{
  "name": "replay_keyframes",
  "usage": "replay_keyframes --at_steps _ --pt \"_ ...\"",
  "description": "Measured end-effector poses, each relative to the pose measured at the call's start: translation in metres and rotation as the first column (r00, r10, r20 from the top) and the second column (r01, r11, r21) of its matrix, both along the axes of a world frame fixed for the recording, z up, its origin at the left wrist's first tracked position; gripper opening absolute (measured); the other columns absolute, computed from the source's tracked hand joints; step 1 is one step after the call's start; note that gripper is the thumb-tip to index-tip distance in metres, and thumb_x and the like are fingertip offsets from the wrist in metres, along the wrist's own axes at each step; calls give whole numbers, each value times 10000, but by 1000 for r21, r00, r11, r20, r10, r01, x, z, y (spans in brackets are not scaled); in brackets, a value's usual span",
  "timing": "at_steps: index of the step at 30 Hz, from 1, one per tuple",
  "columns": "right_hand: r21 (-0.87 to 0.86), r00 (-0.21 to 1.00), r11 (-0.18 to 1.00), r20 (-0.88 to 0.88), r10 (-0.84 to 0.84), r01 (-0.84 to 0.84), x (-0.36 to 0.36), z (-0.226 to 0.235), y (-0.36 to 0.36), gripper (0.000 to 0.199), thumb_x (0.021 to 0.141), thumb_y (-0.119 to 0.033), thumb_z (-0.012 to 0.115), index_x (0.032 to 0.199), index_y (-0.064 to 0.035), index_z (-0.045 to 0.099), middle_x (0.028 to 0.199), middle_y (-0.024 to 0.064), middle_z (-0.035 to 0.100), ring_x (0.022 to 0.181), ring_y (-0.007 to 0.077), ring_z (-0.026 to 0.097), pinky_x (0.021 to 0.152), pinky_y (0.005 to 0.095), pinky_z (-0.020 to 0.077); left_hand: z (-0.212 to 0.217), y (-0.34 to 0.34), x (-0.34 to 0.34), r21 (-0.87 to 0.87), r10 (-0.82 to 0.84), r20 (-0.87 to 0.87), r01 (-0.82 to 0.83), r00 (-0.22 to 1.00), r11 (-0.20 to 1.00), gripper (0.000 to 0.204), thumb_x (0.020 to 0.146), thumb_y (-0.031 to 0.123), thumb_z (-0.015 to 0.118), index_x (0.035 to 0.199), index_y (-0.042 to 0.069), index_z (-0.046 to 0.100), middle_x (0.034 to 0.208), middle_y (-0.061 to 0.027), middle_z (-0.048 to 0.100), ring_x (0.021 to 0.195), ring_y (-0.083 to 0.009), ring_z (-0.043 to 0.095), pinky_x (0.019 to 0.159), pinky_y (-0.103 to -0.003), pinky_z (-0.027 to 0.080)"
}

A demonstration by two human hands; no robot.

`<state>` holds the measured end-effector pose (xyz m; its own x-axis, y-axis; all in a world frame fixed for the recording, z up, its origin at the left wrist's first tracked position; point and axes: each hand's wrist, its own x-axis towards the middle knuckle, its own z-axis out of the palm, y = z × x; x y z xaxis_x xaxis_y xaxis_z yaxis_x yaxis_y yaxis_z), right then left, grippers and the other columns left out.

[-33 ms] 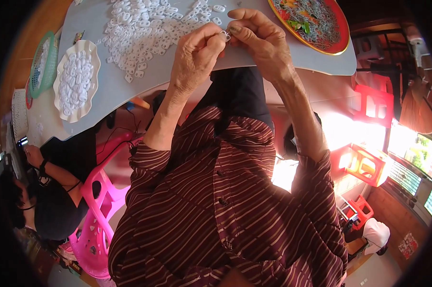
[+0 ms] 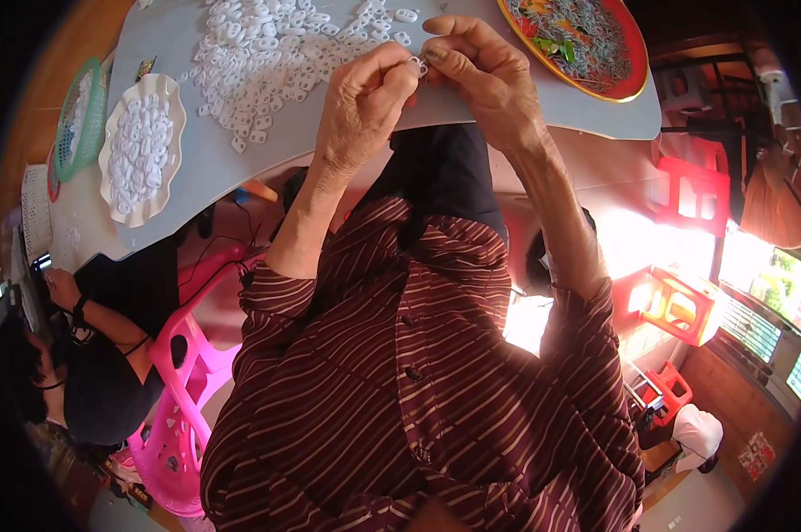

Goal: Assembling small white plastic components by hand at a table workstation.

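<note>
Near the table's front edge, my left hand (image 2: 365, 102) is closed in a pinch on a small white plastic piece (image 2: 421, 67) with holes, its end showing between the fingertips. My right hand (image 2: 493, 84) meets it there, thumb bent in against the fingers and index finger raised. Whatever it grips is too small and hidden to make out. Behind my left hand spreads a heap of similar white plastic pieces (image 2: 258, 66). A red-rimmed round tray (image 2: 632, 87) beyond my right hand holds many small grey metal-looking bits.
On the left of the grey table (image 2: 214, 173) stand a scalloped cream dish (image 2: 177, 164) of white oval pieces and a green basket (image 2: 96, 75). A person (image 2: 108, 381) sits at the left by a pink chair (image 2: 192, 355). Red stools (image 2: 684, 306) stand on the right.
</note>
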<state>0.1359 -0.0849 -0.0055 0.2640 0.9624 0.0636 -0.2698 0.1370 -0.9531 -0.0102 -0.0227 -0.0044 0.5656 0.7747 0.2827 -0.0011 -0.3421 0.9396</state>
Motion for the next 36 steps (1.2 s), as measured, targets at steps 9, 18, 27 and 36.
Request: replay_keyframes --at_steps 9,18,27,36 --pt "12 999 1000 45 -24 24 3 -4 1 271 848 -83 653 1099 -9 583 867 35 646 784 81 592 740 212 488 -3 0 1 51 -10 23 8 1000 999 130 876 110 554 801 7 529 585 -6 459 556 -71 424 520 -241 383" --pt "7 927 995 365 87 -96 24 7 1 134 865 -107 638 929 9 660 784 13 642 710 59 560 677 205 485 0 1 0 100 -100 -35 104 994 990 193 890 113 562 753 10 472 605 -5 448 557 -90 416 520 -246 380" --pt "31 870 999 493 9 -28 14 8 0 195 870 -184 647 887 10 653 738 11 634 688 53 541 621 219 457 -2 -2 2 151 -41 16 38 999 988 147 883 95 565 779 7 510 622 -25 453 569 -94 426 533 -246 390" --pt "-42 942 999 334 35 -23 14 9 4 203 892 -203 617 919 -4 647 723 -9 612 657 49 532 598 214 447 -8 0 1 6 -5 43 5 999 1000 90 861 92 581 839 6 561 611 -15 497 575 -61 438 535 -233 400"
